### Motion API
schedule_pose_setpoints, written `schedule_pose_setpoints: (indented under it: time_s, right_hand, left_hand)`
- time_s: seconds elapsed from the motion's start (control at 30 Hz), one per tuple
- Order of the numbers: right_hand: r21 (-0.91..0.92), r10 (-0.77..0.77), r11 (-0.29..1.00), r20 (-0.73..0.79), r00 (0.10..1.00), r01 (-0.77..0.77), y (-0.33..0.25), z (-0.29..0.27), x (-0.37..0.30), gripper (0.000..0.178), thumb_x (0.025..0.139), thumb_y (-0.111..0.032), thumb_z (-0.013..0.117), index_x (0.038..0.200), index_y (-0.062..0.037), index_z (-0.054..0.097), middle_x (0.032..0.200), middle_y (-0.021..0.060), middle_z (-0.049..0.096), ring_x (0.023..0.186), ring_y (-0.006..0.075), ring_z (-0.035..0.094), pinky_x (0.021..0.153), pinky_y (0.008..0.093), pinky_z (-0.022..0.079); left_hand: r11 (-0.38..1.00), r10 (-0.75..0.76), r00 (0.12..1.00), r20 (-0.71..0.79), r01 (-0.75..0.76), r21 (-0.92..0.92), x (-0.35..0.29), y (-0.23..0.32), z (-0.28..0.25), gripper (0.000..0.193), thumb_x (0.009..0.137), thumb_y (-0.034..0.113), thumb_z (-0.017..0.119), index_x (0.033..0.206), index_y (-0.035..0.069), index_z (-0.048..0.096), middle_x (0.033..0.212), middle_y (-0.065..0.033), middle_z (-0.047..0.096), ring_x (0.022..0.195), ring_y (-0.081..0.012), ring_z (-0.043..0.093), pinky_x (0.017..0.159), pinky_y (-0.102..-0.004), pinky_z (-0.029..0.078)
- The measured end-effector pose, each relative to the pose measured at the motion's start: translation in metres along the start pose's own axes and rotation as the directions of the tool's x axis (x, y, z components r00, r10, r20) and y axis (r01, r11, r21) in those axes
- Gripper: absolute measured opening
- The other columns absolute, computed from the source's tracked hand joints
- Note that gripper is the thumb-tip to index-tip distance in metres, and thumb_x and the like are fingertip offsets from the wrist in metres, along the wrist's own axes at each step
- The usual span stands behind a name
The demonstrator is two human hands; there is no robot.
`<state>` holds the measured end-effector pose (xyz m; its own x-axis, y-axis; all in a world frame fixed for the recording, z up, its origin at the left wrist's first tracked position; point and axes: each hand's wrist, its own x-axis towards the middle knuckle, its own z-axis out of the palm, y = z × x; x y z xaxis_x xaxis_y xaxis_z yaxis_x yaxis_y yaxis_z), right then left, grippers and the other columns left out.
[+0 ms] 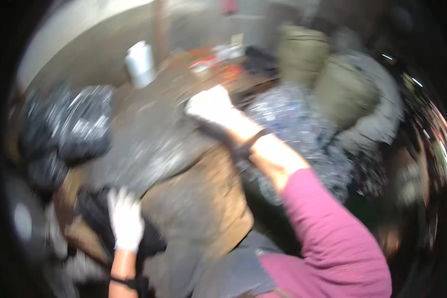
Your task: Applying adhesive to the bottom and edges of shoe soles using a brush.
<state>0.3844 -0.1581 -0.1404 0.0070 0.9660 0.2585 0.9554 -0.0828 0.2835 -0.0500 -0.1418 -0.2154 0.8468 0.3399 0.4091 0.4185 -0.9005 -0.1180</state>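
My left hand (126,221), in a white glove, lies on a crumpled black piece of cloth or plastic (93,206) at the lower left, its fingers stretched out. Farther off, my right hand (211,105), also white-gloved, is closed above the far part of a dark grey sheet (149,144). Blur hides what its fingers hold, if anything; a small dark edge shows at their left side. Under and in front of the sheet lies a worn brown and grey piece (198,208), like cardboard, close to my lap.
A black plastic-wrapped bundle (87,121) sits at the left. A white bottle (140,64) stands at the back, with a tub with a red rim (202,68) to its right. Clear plastic bags (288,114) and green sacks (345,92) are heaped on the right.
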Motion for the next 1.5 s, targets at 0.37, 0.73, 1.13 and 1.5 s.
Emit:
schedule_pose_setpoints:
  time_s: [0.37,0.73,1.13,1.5]
  right_hand:
    - [0.571,0.602,0.709,-0.185,0.777,-0.414,0.02,0.082,0.003,0.031,0.098,-0.021,0.046,0.106,0.0024,0.065,0.077,0.0159,0.075,0.077,0.0358,0.071,0.091,0.0544,0.045]
    - [0.949,0.871,0.141,0.017,0.491,-0.283,0.005,0.073,-0.003,0.046,0.095,-0.043,0.054,0.076,-0.0055,0.072,0.074,0.0174,0.072,0.076,0.0378,0.073,0.067,0.0494,0.054]
    - [0.601,0.588,-0.666,0.058,0.807,0.442,-0.027,0.038,-0.042,0.017,0.1,0.004,0.06,0.113,0.0034,0.07,0.106,0.0087,0.071,0.092,0.0147,0.065,0.088,0.0285,0.056]
    - [0.914,0.486,0.339,-0.371,0.791,0.221,-0.132,0.029,0.004,0.033,0.096,-0.005,0.067,0.128,-0.0076,0.074,0.121,0.0107,0.076,0.111,0.0218,0.072,0.096,0.0335,0.058]
  left_hand:
    - [0.972,0.079,0.873,0.481,-0.174,0.157,0.062,0.0,-0.03,0.013,0.085,0.019,0.06,0.081,0.01,0.069,0.088,-0.0164,0.066,0.097,-0.0403,0.061,0.099,-0.0571,0.043]
    - [0.974,-0.194,0.977,0.087,0.203,-0.103,0.073,-0.011,-0.139,0.041,0.09,0.012,0.068,0.128,-0.001,0.071,0.115,-0.0246,0.075,0.115,-0.0391,0.067,0.107,-0.048,0.049]
    - [-0.868,-0.467,0.754,0.461,-0.294,-0.399,0.049,0.057,-0.008,0.087,0.1,0.058,0.061,0.164,0.006,0.034,0.171,-0.0189,0.033,0.15,-0.0406,0.042,0.122,-0.0703,0.028]
    - [-0.985,-0.174,0.887,0.428,-0.16,-0.069,0.02,0.083,-0.004,0.081,0.108,0.066,0.034,0.164,0.008,0.036,0.166,-0.0178,0.042,0.136,-0.0601,0.051,0.105,-0.0846,0.038]
